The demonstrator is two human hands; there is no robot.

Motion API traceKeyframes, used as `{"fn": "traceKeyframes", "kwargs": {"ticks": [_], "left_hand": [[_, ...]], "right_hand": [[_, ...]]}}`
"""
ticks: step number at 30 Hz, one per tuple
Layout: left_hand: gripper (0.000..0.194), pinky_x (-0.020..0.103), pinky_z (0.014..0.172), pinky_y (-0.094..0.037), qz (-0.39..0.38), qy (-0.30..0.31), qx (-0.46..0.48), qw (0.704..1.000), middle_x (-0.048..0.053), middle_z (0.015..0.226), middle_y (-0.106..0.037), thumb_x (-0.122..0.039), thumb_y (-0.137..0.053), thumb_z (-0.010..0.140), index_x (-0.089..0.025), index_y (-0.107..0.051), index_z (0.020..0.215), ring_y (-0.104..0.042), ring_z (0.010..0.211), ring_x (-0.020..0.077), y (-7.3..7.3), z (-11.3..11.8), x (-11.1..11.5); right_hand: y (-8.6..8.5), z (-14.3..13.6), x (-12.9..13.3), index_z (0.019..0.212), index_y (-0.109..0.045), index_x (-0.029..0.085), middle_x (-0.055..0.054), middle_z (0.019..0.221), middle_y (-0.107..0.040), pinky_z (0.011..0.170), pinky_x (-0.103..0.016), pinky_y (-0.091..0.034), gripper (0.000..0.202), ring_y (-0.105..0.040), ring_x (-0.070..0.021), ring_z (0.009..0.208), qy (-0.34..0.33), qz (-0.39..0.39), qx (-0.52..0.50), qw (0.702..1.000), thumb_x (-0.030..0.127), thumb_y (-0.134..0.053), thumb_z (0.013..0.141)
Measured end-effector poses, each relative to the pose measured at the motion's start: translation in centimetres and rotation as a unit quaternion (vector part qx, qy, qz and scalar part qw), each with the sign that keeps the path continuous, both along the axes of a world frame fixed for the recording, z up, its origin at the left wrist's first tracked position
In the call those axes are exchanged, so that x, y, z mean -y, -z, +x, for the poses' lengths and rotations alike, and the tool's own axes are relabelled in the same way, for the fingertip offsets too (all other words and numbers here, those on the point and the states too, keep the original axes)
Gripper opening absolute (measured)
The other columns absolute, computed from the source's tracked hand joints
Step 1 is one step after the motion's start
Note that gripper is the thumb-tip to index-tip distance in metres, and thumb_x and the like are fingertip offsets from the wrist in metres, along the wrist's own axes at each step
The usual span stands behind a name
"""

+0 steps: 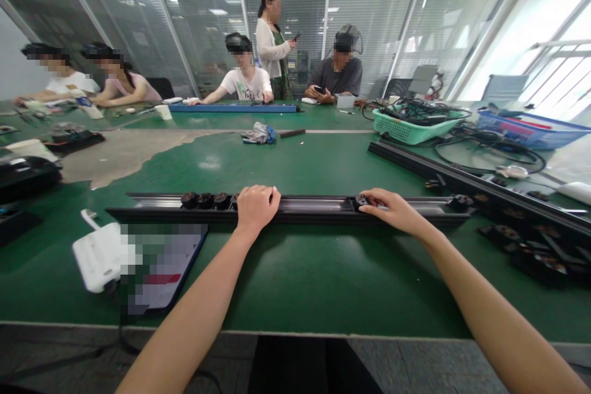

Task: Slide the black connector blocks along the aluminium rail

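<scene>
A long black metal rail with a silvery channel along its top lies crosswise in front of me. My left hand is closed over the rail left of its middle, its fingertips mostly hidden. Several round black socket-like modules sit in the channel just left of that hand. Farther right, my right hand pinches a similar black module in the channel between thumb and fingers. One more black module rests near the rail's right end.
A phone and a white charger-like box lie at front left. More black rails with loose modules run along the right. Behind them stand a green basket of cables and a blue basket. Gloves lie mid-table; several people sit beyond.
</scene>
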State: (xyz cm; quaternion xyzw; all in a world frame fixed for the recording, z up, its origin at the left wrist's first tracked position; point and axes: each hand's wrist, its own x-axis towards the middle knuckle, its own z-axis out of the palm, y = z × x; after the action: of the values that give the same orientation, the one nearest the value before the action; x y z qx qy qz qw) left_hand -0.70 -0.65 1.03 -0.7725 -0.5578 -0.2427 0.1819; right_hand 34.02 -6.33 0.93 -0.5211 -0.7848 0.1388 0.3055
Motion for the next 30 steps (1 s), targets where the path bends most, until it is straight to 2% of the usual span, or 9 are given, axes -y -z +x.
{"fn": "traceKeyframes", "kwargs": {"ticks": [16, 30], "left_hand": [[0.046, 0.036, 0.073, -0.038, -0.011, 0.005, 0.01, 1.0, 0.012, 0.079, -0.071, -0.033, -0.035, 0.096, -0.018, -0.07, 0.07, -0.063, 0.076, 0.0234, 0.0, 0.0, -0.1], [0.046, 0.036, 0.072, -0.038, -0.006, 0.006, 0.009, 1.0, 0.011, 0.077, -0.07, -0.033, -0.035, 0.096, -0.018, -0.069, 0.069, -0.062, 0.074, 0.0232, 0.0, -0.1, 0.0]], "right_hand": [[0.1, 0.3, 0.0, 0.111, -0.065, 0.018, -0.006, 0.081, -0.061, 0.077, -0.036, -0.044, 0.045, -0.055, -0.0211, 0.079, 0.0, 0.004, 0.018, 1.0, 0.055, -0.054, 0.088], [-0.2, 1.1, 0.7, 0.112, -0.064, 0.02, -0.008, 0.089, -0.065, 0.077, -0.037, -0.047, 0.046, -0.057, -0.0218, 0.079, 0.027, -0.01, 0.018, 0.999, 0.056, -0.052, 0.087]]}}
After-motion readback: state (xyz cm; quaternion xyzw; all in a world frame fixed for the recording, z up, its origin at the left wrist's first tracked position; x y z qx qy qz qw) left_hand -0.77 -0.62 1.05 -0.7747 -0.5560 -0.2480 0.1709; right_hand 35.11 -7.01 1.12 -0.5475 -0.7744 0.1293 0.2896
